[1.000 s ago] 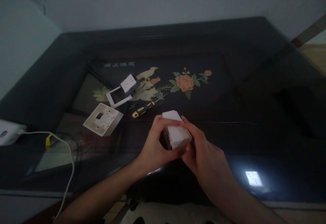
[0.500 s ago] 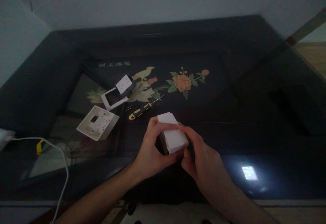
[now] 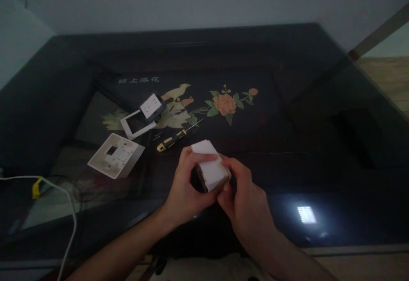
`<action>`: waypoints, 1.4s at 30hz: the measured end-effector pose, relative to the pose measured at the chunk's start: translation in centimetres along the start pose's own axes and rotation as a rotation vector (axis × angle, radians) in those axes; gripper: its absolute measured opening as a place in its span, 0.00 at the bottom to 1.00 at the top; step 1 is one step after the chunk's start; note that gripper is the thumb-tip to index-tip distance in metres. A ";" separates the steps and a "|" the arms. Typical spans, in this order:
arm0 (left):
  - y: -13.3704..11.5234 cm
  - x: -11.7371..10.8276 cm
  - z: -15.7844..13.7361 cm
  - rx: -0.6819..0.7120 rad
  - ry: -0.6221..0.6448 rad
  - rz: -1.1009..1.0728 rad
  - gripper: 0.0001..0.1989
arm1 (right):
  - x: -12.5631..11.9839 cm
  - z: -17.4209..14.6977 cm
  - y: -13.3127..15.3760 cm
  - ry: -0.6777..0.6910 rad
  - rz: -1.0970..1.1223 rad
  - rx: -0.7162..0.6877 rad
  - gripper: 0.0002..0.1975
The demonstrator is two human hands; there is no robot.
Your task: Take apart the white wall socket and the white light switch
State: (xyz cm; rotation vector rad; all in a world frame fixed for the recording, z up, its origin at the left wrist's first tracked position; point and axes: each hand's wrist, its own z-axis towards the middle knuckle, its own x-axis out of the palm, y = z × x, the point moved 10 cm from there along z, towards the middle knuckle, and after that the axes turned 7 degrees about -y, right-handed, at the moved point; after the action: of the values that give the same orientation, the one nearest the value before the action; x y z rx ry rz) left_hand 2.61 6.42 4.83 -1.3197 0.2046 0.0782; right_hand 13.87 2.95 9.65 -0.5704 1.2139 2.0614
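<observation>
My left hand (image 3: 188,185) is closed around a small white box-like block (image 3: 212,168) with darker, brownish sides, its thumb and fingers on opposite edges. My right hand (image 3: 247,200) pinches the block's right end, its index finger bent over the corner and its thumb below. What lies under those fingertips is hidden. Beyond the block, a black-and-yellow screwdriver (image 3: 171,140) rests on the dark tabletop, its shaft pointing away to the right. Small screws (image 3: 157,136) lie just left of its handle.
A white wall-socket back box (image 3: 116,155) stands at left. Behind it, a white frame (image 3: 137,125) touches a socket module (image 3: 151,106). A white cable (image 3: 72,208) with a yellow tag (image 3: 36,188) runs down the left side. The glossy table (image 3: 287,144) bears a flower-and-bird picture.
The whole view has shifted slightly, so the table things appear further left. Both hands keep their hold on the white block, with only small finger movement on the right.
</observation>
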 end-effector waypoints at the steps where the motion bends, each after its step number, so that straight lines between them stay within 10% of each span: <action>1: 0.0 0.0 0.1 0.000 0.003 -0.003 0.23 | 0.1 0.1 0.1 -0.001 0.000 0.000 0.20; 18: 1.0 -0.2 0.2 -0.103 0.011 -0.139 0.26 | -0.7 0.5 -0.9 0.077 0.135 -0.002 0.12; 27: 3.0 -0.3 -0.4 -0.426 -0.084 -0.547 0.53 | 5.0 -2.4 -3.8 0.333 0.749 0.452 0.48; 38: 3.5 1.4 -1.0 -0.518 0.117 -0.576 0.47 | 2.2 -1.0 -7.3 -0.068 0.942 0.554 0.31; 42: 3.4 2.2 -1.2 -0.513 0.166 -0.569 0.44 | 3.3 -1.4 -6.7 0.002 0.958 0.586 0.31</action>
State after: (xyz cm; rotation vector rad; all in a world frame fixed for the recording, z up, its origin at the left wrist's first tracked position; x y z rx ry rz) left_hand 4.05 5.94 0.89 -1.8526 -0.0653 -0.4916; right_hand 16.57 5.03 2.92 0.3758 2.2618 2.1931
